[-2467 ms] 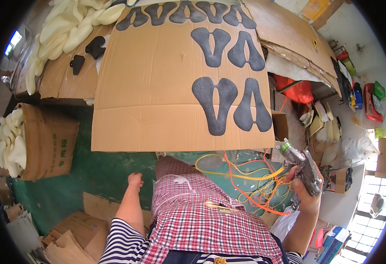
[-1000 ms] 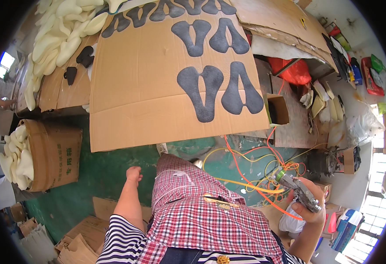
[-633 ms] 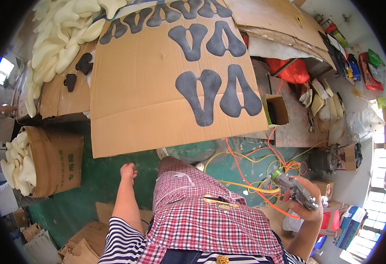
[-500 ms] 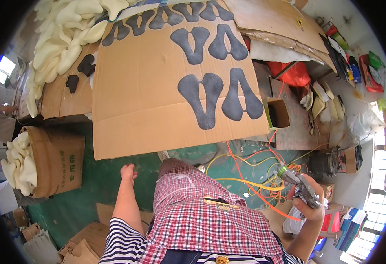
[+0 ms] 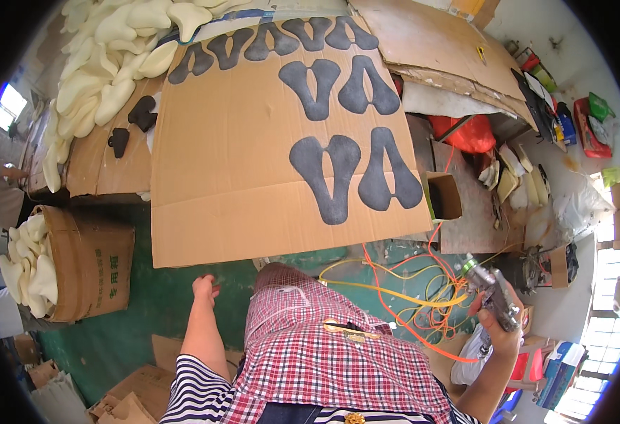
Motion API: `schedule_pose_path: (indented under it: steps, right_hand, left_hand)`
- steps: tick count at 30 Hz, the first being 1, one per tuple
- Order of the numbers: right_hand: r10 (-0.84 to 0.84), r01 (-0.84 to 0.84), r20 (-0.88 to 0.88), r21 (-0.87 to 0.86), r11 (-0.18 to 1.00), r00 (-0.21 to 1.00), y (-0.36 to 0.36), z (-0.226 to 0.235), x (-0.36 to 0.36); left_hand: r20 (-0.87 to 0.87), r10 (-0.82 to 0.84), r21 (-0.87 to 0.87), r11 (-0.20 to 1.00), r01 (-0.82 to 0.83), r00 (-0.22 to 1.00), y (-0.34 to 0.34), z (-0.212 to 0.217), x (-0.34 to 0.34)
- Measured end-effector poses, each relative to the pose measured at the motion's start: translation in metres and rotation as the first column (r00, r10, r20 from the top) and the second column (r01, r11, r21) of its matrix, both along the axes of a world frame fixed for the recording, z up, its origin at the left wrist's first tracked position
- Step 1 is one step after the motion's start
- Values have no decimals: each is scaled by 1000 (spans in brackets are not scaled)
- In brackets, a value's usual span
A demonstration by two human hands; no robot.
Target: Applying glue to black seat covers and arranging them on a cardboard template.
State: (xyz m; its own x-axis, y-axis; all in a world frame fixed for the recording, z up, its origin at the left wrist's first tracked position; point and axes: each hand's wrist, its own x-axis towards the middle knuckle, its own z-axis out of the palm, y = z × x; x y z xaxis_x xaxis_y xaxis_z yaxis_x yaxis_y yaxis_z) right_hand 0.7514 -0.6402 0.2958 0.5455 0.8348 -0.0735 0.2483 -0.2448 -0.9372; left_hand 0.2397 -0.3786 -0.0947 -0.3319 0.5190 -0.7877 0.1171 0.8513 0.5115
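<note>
My right hand [image 5: 502,326] is wrapped round a metal spray gun [image 5: 490,286] with a green ring near its front, held out to the right of the cardboard. My left hand [image 5: 205,288] hangs just off the board's near edge, fingers loosely curled, with nothing visible in them. Before me lies a large cardboard sheet [image 5: 218,162]. Dark grey, flat pads cut in a forked shape lie on it: one pad [image 5: 324,177] and another pad [image 5: 390,169] nearest me, two more behind them, and several in a row along the far edge.
Cream foam pieces [image 5: 101,85] are heaped at the far left. More fill a cardboard box [image 5: 91,265] on the green floor [image 5: 147,297]. Orange and yellow hoses [image 5: 423,304] coil below the gun. A small open box [image 5: 444,196] stands beside the sheet's right edge.
The whole scene sits slightly lower in view. My right hand and the spray gun have shifted a little, the gun's front swinging slightly right. My left hand stays curled near the board.
</note>
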Motion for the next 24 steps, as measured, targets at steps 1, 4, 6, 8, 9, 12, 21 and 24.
schedule_pose_path:
  steps: [1,4,6,8,9,12,21,24]
  right_hand:
    - [57,-57,5,-24,998,998,1,0,1]
    - [119,-120,-20,-30,992,993,3,-5,1]
    - [8,-8,-32,-16,1000,999,10,-4,-3]
    - [-1,1,12,12,1000,1000,16,-4,-2]
    - [-12,12,4,-2,1000,1000,16,-4,0]
    - [27,-26,9,-30,999,1000,20,-2,1]
    - [3,-3,2,-39,999,1000,74,-7,-15]
    - [25,-27,-47,-44,999,999,92,-5,-18]
  left_hand:
    - [4,0,0,1000,0,1000,0,-2,-3]
    - [13,9,-2,1000,-9,1000,-1,-4,-8]
    - [16,12,-5,1000,-12,1000,0,-4,-12]
    - [17,64,-1,998,-64,998,2,-2,-14]
    - [19,68,1,998,-68,997,5,0,-16]
    - [39,206,38,978,-207,978,13,4,-28]
    - [-58,644,210,755,-621,763,66,26,-54]
    - [-134,668,383,716,-583,732,68,12,-107]
